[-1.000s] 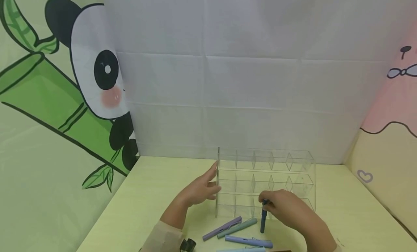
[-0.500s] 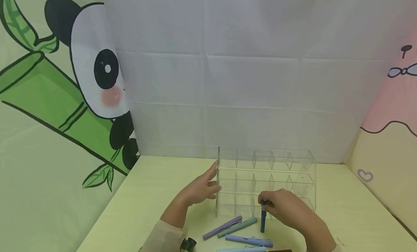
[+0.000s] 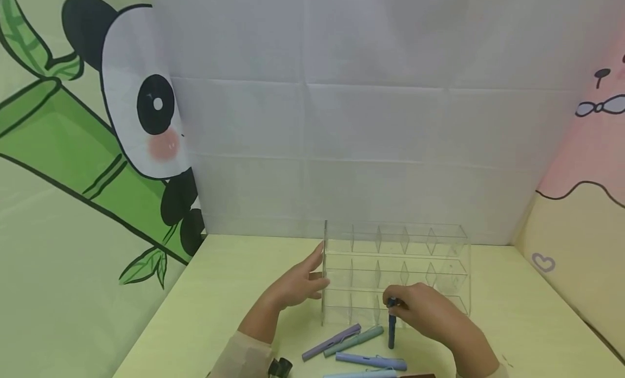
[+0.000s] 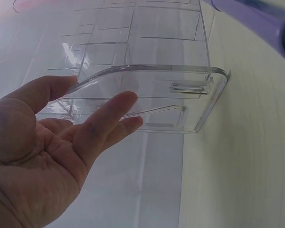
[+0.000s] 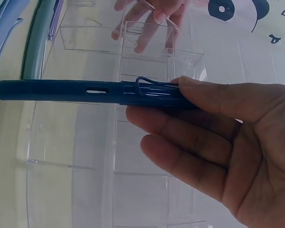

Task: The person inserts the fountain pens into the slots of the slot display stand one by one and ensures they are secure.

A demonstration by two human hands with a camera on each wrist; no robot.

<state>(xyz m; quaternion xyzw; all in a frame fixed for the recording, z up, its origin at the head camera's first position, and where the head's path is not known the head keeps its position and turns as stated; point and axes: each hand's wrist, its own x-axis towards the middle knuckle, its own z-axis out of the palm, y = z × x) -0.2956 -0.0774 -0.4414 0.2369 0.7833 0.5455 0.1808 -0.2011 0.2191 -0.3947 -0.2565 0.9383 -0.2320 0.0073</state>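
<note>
Right hand (image 3: 422, 313): pinching dark blue pen (image 3: 391, 329) at cap (image 5: 154, 97) end, by clip (image 5: 154, 82).
Left hand (image 3: 295, 283): fingers spread, touching clear organizer (image 3: 395, 271) on its left side.
Dark blue pen: lower ctr-right of head frame, approx. upright, in front of organizer; tip on counter (image 3: 508, 313)? can't tell.
Feel: prob. light, stiff, slick; hold cap, avoid prying clip.
Organizer edges: thin, hard to see; may crack if knocked.
Room: tight nr purple pen (image 3: 331, 342) & green pen (image 3: 354, 341), lower ctr; more at right.

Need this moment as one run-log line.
right hand: pinches dark blue pen, upright | left hand: at side of clear rack, fingers extended | other pens: lying on table
</note>
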